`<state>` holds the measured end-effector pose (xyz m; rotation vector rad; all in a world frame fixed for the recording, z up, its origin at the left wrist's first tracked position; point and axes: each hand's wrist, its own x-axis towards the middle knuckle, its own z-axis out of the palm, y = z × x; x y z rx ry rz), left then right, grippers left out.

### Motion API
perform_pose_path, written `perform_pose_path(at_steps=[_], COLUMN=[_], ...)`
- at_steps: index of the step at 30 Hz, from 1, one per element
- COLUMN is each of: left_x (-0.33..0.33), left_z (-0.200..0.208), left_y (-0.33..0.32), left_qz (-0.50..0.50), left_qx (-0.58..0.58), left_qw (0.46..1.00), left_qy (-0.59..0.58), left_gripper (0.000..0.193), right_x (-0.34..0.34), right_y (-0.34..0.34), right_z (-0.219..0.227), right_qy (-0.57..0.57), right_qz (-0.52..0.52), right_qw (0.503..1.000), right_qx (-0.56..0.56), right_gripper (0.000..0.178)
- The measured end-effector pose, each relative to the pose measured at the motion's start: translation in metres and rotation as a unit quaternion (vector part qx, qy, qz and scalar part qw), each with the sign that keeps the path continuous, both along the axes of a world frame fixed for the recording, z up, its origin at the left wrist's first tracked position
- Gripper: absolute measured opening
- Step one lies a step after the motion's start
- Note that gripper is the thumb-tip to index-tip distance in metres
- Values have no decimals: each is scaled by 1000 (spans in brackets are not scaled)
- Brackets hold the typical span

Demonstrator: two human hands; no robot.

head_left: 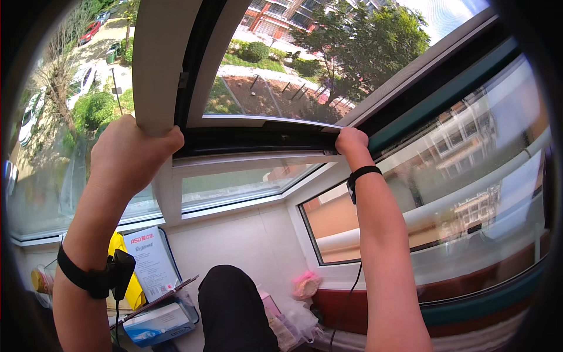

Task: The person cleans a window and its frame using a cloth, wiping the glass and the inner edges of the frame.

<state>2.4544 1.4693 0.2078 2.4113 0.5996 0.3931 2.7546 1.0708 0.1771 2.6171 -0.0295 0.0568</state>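
White window frame (pixel 158 64) showing black seal strip; black wristbands (pixel 363 172) circling both wrists; yellow item (pixel 120 243) sitting at seven o'clock; pink cloth (pixel 306 284) glowing at six.

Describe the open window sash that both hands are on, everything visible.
The sash is a white frame, seemingly metal or plastic, with a dark seal strip and clear glass showing trees and paths below. It stands swung open. The left hand grips its left upright near the bottom corner; the right hand holds the right end of its bottom rail.

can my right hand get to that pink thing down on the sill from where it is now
Probably yes. The right hand is up on the window frame, and the pink thing lies well below it by the lower pane, with nothing visible between them.
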Motion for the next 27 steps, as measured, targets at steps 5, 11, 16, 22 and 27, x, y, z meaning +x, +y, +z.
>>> perform_pose_path(at_steps=[5,11,16,22,27], left_x=[2,2,3,1,10], left_z=[0,1,3,-3,1], left_y=[3,3,5,16,2], left_qz=[3,11,7,0,-12], left_qx=[-3,-14,-6,17,15], left_qw=[1000,998,998,998,998], left_qy=[24,55,62,60,59], left_gripper=[37,40,51,53,53], right_x=[-12,-39,-85,-168,-206], right_y=[4,14,85,212,272], right_z=[4,-4,-18,-21,-42], right_qy=[-8,-59,-82,-70,-117], right_qz=[19,168,223,327,418], right_qw=[999,972,948,873,785], right_qx=[46,152,212,356,442], right_gripper=[30,24,19,14,4])
